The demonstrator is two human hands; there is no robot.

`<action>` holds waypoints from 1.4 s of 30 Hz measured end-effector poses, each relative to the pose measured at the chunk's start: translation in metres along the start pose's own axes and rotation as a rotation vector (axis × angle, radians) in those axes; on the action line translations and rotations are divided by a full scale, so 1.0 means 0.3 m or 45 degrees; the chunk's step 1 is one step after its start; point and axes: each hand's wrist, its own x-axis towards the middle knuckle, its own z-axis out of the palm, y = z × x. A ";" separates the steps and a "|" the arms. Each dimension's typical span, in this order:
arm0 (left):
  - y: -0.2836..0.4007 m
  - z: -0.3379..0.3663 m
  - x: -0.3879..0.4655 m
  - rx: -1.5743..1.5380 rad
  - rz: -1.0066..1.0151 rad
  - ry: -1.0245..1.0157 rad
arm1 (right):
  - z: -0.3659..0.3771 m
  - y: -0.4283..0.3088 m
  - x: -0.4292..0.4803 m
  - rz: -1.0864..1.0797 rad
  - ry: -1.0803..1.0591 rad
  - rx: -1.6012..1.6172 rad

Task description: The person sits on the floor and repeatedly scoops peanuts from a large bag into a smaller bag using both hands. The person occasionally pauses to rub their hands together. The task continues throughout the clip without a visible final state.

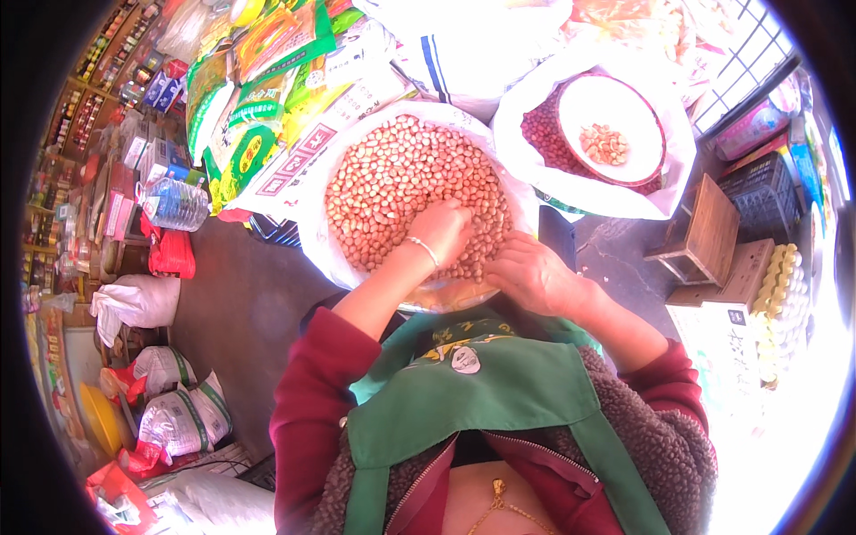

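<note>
Shelled pink-skinned peanuts (394, 167) fill a white woven sack (313, 234) in front of me. My left hand (443, 231), with a bracelet at the wrist, rests palm down on the peanuts near the middle. Its fingertips are hidden, so a hold on any kernels cannot be made out. At the sack's near right rim, my right hand (538, 273) lies with curled fingers against the edge of the peanuts. Whether it pinches something is hidden. To the right, a second white sack (515, 144) holds dark red kernels (545, 134). On them tilts a white bowl (602, 110) with pale nut pieces (604, 144) inside.
Green and yellow packaged bags (257, 107) are piled at the back left. A wooden stool (702, 234), a cardboard box (715, 314) and stacked egg trays (779, 307) stand at right. At left are a water bottle (175, 204), filled sacks (177, 414) and shelves (87, 107).
</note>
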 end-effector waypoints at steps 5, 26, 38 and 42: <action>0.185 -0.190 0.142 -0.591 -0.006 0.130 | 0.004 -0.002 -0.005 0.046 -0.039 0.021; 0.116 0.108 0.042 -0.634 0.192 -1.256 | -0.032 -0.015 -0.019 0.017 -0.135 -0.148; 0.114 0.295 0.109 -0.514 -0.209 -1.010 | -0.036 -0.004 -0.013 -0.020 -0.118 -0.212; 0.064 0.285 0.123 -0.496 -0.372 -0.794 | -0.036 -0.002 -0.012 -0.030 -0.098 -0.178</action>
